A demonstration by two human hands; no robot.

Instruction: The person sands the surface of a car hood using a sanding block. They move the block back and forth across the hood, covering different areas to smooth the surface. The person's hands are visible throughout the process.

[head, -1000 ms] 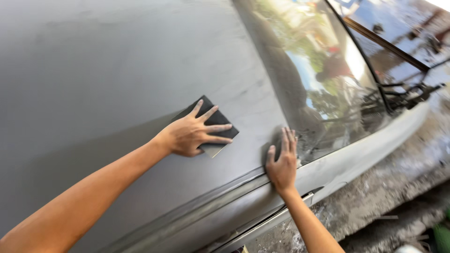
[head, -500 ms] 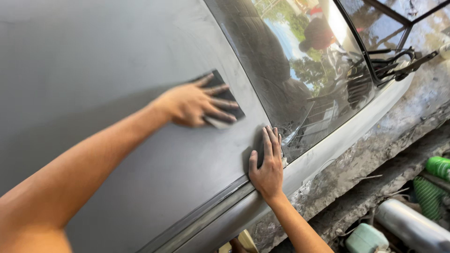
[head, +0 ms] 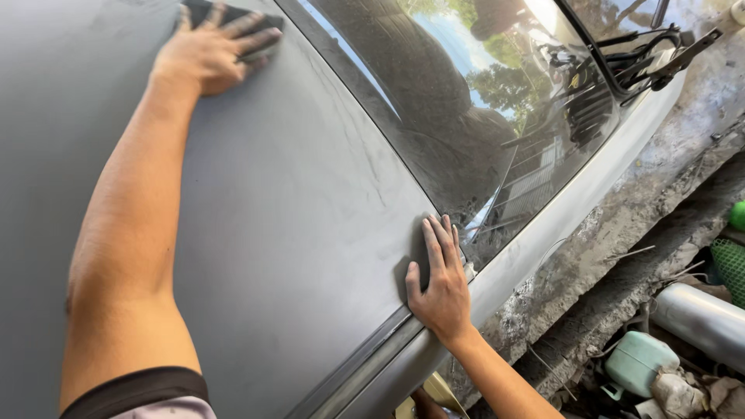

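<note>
A dull grey car roof panel (head: 295, 217) fills most of the head view. My left hand (head: 209, 50) presses a dark sanding sheet (head: 260, 27) flat against the panel near the top edge of the frame, fingers spread over it. My right hand (head: 438, 283) lies flat and open on the panel's lower corner, next to the dusty windshield (head: 481, 109), bracing against the car and holding nothing.
Black wiper arms (head: 652, 62) sit at the windshield's far end. A muddy, crusted car edge (head: 621, 209) runs down the right side. Below it lie a pale green container (head: 640, 361), a silver cylinder (head: 702, 322) and green mesh (head: 729, 260).
My left hand has slid the sanding sheet up and away along the panel. My right hand stays planted at the panel's lower corner. The camera has shifted closer.
</note>
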